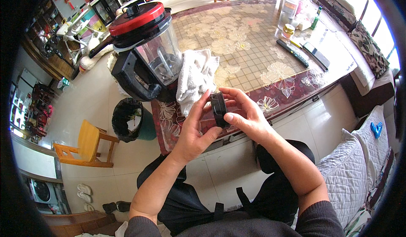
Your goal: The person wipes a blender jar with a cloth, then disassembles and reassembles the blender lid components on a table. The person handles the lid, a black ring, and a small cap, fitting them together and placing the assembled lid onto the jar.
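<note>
A round black plastic cap [218, 109] stands on its edge between my hands, just over the near edge of the table [279, 84]. My left hand [196, 129] touches it from the left with fingers spread and the thumb at its lower rim. My right hand [245, 114] grips it from the right, thumb against the rim. Beyond my left hand lies a crumpled white towel [196, 75]. Next to the towel is a blender jug [161, 59] of clear plastic with a black handle, metal blades inside and a red and black lid [138, 18] on top.
A bin with a black liner [127, 119] and a wooden chair [87, 143] stand on the floor at left. On the table's right are a black stick-shaped object [292, 53], a phone [316, 55] and a small jar [288, 30]. A quilted sofa cover [342, 164] lies at right.
</note>
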{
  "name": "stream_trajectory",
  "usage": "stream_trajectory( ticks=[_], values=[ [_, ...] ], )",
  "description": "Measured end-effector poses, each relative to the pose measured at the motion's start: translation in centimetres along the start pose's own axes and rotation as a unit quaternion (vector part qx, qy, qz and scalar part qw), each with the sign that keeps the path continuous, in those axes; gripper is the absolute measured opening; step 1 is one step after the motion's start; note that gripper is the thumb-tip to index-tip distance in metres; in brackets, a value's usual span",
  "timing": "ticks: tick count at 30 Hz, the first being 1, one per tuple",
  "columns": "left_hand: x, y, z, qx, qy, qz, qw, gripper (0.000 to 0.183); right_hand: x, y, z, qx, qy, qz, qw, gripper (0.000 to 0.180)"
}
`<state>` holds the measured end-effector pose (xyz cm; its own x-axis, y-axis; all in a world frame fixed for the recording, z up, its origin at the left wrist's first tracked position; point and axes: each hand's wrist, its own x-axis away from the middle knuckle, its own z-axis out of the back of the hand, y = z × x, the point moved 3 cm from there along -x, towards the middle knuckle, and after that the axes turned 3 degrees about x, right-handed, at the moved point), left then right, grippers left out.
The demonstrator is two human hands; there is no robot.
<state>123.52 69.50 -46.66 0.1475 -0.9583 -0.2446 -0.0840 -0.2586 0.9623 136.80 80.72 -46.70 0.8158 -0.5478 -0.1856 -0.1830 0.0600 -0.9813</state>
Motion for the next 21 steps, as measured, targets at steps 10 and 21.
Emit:
stream_trajectory(
  ticks=[10, 21],
  values=[
    [-0.12, 0.24, 0.42, -0.016, 0.007, -0.004, 1.0, 0.077, 0.18, -0.41, -0.31, -0.013, -0.011, 0.004, 1.0, 0.08],
    [-0.18, 0.05, 0.77, 0.033, 0.031, 0.018, 0.999, 0.07, 0.36, -0.43, -0.49, -0.035, -0.053, 0.029, 0.998, 0.076]
  ],
)
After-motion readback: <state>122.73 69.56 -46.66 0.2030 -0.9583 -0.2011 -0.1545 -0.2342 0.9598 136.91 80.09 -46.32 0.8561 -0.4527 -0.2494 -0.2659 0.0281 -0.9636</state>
